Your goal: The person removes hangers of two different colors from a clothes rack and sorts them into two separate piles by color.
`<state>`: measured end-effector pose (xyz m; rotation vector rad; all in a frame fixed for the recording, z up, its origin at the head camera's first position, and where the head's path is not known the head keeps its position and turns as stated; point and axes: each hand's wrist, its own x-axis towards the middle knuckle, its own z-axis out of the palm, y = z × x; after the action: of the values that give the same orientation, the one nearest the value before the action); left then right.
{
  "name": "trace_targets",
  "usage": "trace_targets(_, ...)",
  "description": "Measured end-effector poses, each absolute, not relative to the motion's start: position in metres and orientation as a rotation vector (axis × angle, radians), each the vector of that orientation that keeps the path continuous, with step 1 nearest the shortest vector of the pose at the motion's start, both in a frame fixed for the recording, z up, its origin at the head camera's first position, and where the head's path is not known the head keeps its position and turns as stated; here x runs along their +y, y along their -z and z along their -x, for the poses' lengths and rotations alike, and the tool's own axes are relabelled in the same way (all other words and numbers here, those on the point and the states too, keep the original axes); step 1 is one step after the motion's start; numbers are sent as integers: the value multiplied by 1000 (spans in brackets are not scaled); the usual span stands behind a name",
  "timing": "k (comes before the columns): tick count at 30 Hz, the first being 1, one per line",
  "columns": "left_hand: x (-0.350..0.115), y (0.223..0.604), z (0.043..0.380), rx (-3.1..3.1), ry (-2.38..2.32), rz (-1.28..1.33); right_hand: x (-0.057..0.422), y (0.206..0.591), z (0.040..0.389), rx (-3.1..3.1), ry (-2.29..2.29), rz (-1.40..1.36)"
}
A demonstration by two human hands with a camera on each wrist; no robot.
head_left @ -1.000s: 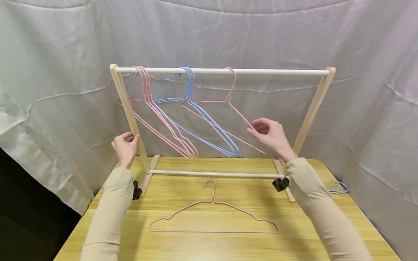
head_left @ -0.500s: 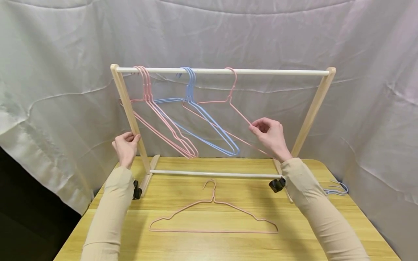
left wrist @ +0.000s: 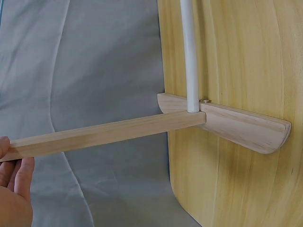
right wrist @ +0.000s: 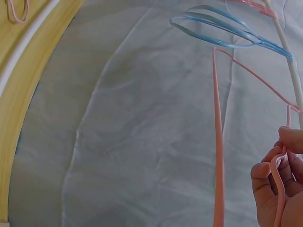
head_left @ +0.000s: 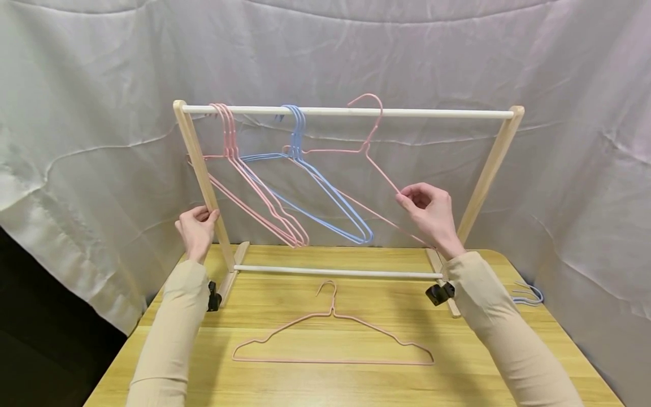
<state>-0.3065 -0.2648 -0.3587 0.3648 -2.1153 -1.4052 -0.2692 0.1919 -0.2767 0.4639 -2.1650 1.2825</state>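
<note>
My right hand (head_left: 431, 213) pinches the right shoulder of a pink hanger (head_left: 378, 168), thumb and fingers on the wire. That hanger's hook stands raised, its curve above the white top rail (head_left: 437, 113). In the right wrist view the pink wire (right wrist: 279, 189) runs through the fingers. My left hand (head_left: 197, 229) grips the left wooden post (head_left: 199, 161) of the rack; the left wrist view shows thumb and fingers on either side of the post (left wrist: 109, 134). Several blue hangers (head_left: 333, 195) and several pink hangers (head_left: 259, 195) hang left of the held one.
Another pink hanger (head_left: 333, 360) lies flat on the wooden table (head_left: 325, 387) in front of the rack. Blue hanger hooks (head_left: 529, 295) show at the table's right side, partly behind the right sleeve. A white lower bar (head_left: 335, 272) joins the rack's feet. Grey curtain (head_left: 407, 51) hangs behind.
The held pink hanger has risen and shifted right with my right hand; its hook, earlier resting on the rail, now stands higher. My left hand stays on the post.
</note>
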Motion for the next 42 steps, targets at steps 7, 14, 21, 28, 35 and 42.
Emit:
trace_targets(7, -264, 358, 306, -2106, 1416, -364, 199, 285, 257, -2168, -1328, -450)
trace_targets(14, -264, 358, 306, -2100, 1417, -362, 209, 306, 250, -2223, -1353, -434)
trace_targets(21, -264, 359, 307, -2097, 1398, -358, 218, 333, 245, -2267, -1404, -404)
trace_targets(28, -264, 361, 308, -2098, 1348, -346, 226, 363, 242, -2289, -1461, -436)
trace_targets(35, -264, 362, 308, -2091, 1343, -348, 233, 390, 237, -2342, -1443, -434)
trace_targets(42, -264, 361, 307, -2093, 1354, -350, 235, 411, 232, -2361, -1492, -431)
